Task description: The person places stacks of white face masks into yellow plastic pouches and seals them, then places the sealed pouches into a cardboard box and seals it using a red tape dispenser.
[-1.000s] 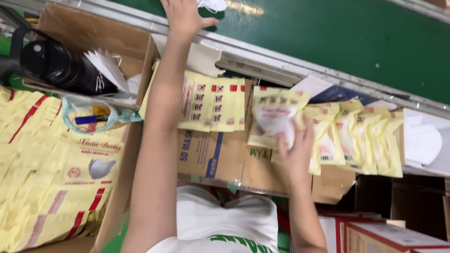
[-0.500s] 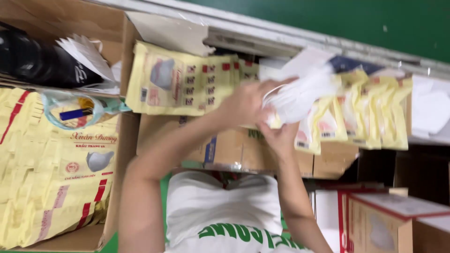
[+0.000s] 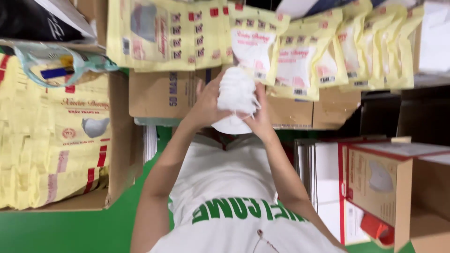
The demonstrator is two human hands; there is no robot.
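Left hand (image 3: 208, 100) and right hand (image 3: 260, 117) clasped around a stack of white cup masks (image 3: 236, 96). Yellow mask pouches (image 3: 295, 65) overlapping just beyond, atop cardboard boxes (image 3: 161, 93).

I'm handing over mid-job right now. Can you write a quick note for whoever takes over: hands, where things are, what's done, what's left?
Left hand: closed on the stack of white masks, gripping its left side.
Right hand: holding the same stack from the right.
The stack is held up in front of the chest, just below a yellow pouch.
Done: a row of yellow pouches lies overlapped on the cardboard boxes. Whether they are filled cannot be told.
Left: the stack is in no pouch yet.
More yellow pouches fill the open box on the left; red-and-white cartons stand on the right.
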